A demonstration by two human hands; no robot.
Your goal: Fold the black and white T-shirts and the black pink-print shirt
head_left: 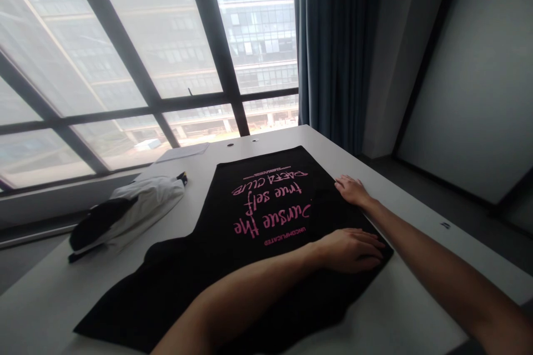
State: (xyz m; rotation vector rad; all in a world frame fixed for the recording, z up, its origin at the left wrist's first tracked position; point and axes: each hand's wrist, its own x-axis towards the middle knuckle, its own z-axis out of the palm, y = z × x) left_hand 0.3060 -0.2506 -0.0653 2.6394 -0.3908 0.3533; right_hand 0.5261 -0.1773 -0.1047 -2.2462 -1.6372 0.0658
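Note:
A black T-shirt (266,199) with pink lettering lies spread on the white table, its print upside down from where I look. One sleeve (125,299) stretches out to the lower left, while the right edge runs fairly straight. My left hand (353,249) rests palm down near the shirt's right corner, fingers extended on the cloth. Farther up that right edge, my right hand (352,188) touches the fabric with its fingers laid out flat. My left forearm crosses over the lower part of the shirt and hides some of it.
To the left, a crumpled white and black garment (137,205) lies on the white table (416,222). Pale sheets (183,152) sit at the far edge beside the window. A blue curtain (333,55) hangs behind the table, and a small dark mark (444,225) shows at right.

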